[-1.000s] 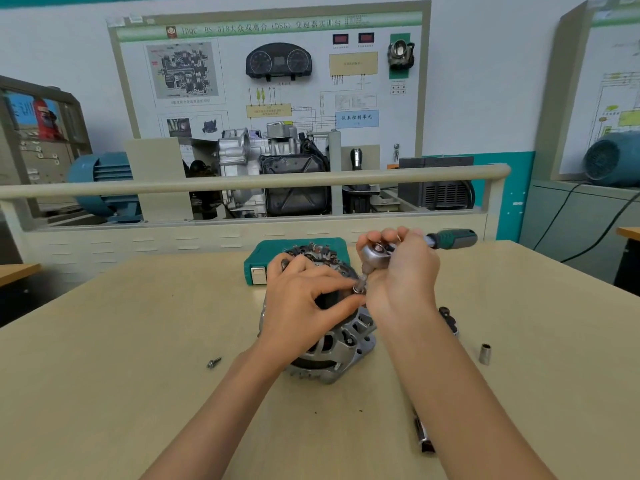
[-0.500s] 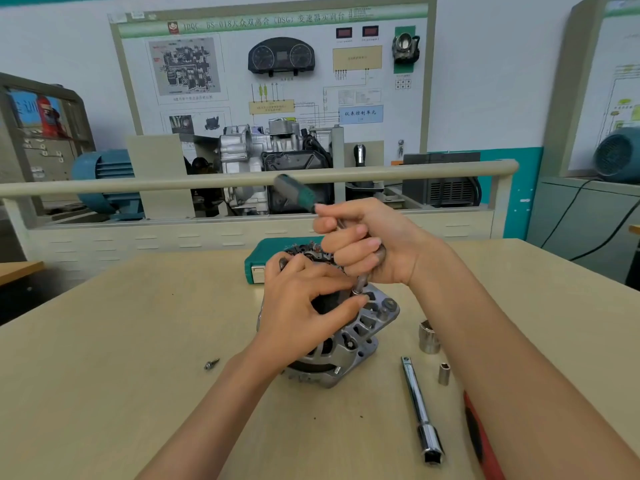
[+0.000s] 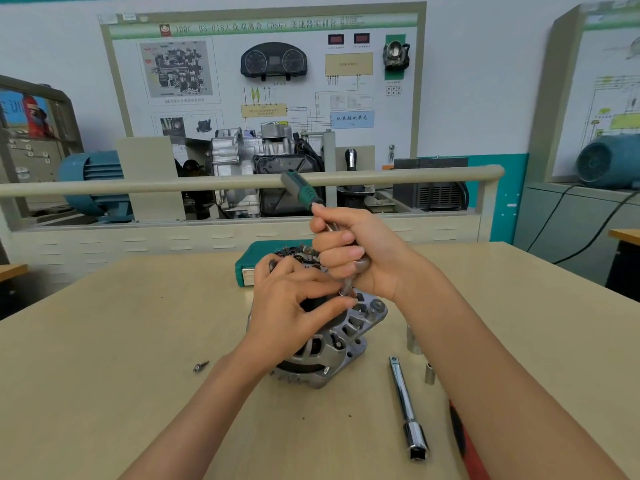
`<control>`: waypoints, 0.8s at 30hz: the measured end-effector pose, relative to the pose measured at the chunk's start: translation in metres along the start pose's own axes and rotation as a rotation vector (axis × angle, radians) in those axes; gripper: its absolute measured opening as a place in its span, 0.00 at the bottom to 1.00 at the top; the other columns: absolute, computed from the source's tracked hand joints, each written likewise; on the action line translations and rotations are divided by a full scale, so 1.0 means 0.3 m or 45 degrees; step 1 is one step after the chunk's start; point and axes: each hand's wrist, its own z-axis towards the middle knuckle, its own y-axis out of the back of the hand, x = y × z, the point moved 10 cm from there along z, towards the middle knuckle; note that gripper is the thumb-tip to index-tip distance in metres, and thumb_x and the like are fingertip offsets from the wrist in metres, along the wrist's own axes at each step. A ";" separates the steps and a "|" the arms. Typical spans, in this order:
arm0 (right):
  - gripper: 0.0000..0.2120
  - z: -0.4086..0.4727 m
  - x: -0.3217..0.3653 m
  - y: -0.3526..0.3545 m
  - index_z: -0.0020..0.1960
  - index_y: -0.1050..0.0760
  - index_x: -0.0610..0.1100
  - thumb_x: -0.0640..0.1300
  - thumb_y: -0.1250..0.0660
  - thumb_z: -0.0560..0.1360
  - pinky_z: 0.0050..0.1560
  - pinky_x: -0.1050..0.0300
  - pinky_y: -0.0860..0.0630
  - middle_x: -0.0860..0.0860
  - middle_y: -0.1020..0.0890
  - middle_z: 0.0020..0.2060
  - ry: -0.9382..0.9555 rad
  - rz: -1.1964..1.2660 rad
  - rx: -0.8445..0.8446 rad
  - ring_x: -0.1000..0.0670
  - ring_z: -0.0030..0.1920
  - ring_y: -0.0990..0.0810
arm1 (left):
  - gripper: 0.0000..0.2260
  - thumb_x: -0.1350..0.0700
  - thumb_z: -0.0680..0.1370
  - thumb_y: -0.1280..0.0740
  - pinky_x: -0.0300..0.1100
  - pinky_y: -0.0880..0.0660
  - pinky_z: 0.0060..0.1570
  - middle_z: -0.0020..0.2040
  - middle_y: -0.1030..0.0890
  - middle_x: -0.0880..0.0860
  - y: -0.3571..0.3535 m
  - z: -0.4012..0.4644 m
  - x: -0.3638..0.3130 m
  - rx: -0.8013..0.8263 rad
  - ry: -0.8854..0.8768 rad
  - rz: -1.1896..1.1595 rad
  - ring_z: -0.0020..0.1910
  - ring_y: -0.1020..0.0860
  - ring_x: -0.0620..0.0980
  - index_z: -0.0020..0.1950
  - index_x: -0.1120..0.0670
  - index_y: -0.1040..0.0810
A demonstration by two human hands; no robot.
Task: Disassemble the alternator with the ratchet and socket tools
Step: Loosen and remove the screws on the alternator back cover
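Atop the alternator (image 3: 332,344), right hand (image 3: 360,251) fingers (image 3: 341,252) around the ratchet (image 3: 304,192).

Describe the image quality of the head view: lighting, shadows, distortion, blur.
Head view: even, soft indoor light, only faint shadows under the alternator and extension bar; wide-angle bending curves the rail and table edges; hands and centre are fairly sharp, the right-hand poster and frame corners smear; mild glare on the chrome bar.

The training board (image 3: 263,74) on the wall carries a green header strip (image 3: 256,26) reading roughly "BS-018 大众双离合 (DSG) 变速器实训台". Lower down, a blue label (image 3: 352,119) reads "仪表控制单元". The board's smaller captions are too blurred to read.
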 end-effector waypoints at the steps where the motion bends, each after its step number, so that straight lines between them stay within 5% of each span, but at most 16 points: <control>1: 0.14 -0.004 0.015 0.028 0.36 0.34 0.45 0.47 0.44 0.80 0.14 0.68 0.41 0.57 0.38 0.17 0.124 0.062 -0.140 0.60 0.14 0.40 | 0.14 0.40 0.71 0.36 0.43 0.43 0.52 0.40 0.22 0.35 0.001 0.000 -0.001 -0.005 -0.001 -0.005 0.39 0.32 0.44 0.41 0.46 0.16; 5: 0.12 -0.123 0.040 0.179 0.39 0.37 0.44 0.43 0.48 0.81 0.20 0.66 0.34 0.55 0.35 0.18 0.841 0.570 -0.769 0.55 0.18 0.35 | 0.15 0.41 0.71 0.37 0.47 0.42 0.51 0.40 0.18 0.40 0.004 -0.002 -0.004 -0.027 -0.006 -0.011 0.39 0.31 0.46 0.43 0.47 0.15; 8: 0.13 -0.148 0.019 0.191 0.39 0.39 0.44 0.43 0.50 0.82 0.22 0.65 0.31 0.55 0.34 0.18 0.961 0.701 -0.813 0.54 0.18 0.34 | 0.16 0.40 0.70 0.38 0.46 0.43 0.52 0.40 0.18 0.40 0.001 -0.005 0.005 -0.021 0.010 -0.030 0.39 0.32 0.44 0.44 0.48 0.15; 16: 0.15 -0.079 0.029 0.144 0.36 0.37 0.46 0.48 0.46 0.81 0.18 0.69 0.39 0.56 0.38 0.16 0.588 0.412 -0.640 0.56 0.15 0.39 | 0.14 0.40 0.69 0.37 0.42 0.44 0.53 0.40 0.20 0.37 0.001 -0.008 0.004 -0.044 -0.001 0.006 0.39 0.35 0.40 0.40 0.47 0.16; 24: 0.14 0.000 -0.012 0.005 0.34 0.36 0.45 0.46 0.44 0.78 0.13 0.68 0.41 0.56 0.38 0.16 -0.050 0.033 0.030 0.59 0.14 0.40 | 0.07 0.38 0.70 0.38 0.35 0.46 0.55 0.40 0.26 0.28 -0.003 -0.005 0.009 -0.009 -0.003 0.017 0.42 0.34 0.35 0.42 0.37 0.22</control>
